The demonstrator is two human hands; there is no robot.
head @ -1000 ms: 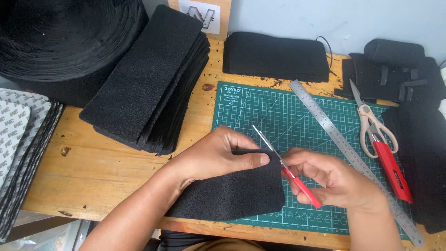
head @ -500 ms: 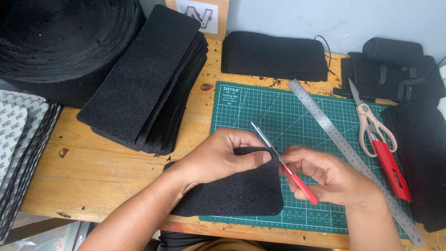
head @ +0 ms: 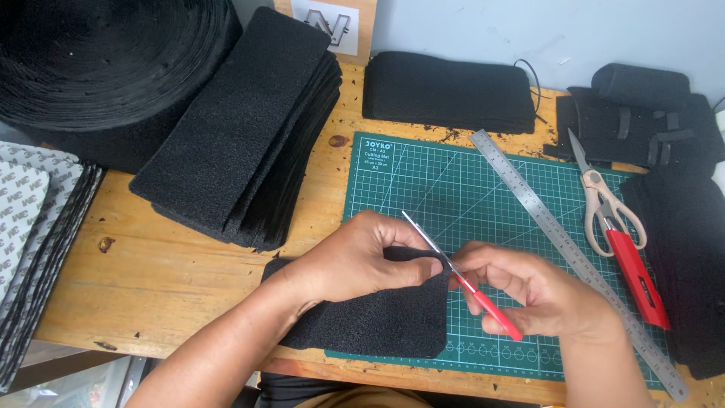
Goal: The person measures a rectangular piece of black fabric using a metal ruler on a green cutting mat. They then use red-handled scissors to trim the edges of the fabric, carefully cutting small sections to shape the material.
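Wooden table (head: 174,279), green cutting mat (head: 483,196); left hand (head: 355,261) pinching foam piece (head: 377,321), right hand (head: 529,291) gripping scissors (head: 461,276).

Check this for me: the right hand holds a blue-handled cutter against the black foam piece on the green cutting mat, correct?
Not quite. In the head view the cutter in the right hand has a red handle, not blue. It does meet the black foam piece on the green cutting mat.

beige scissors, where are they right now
In the head view, the beige scissors lie on the right side of the green cutting mat, between the steel ruler and the red utility knife.
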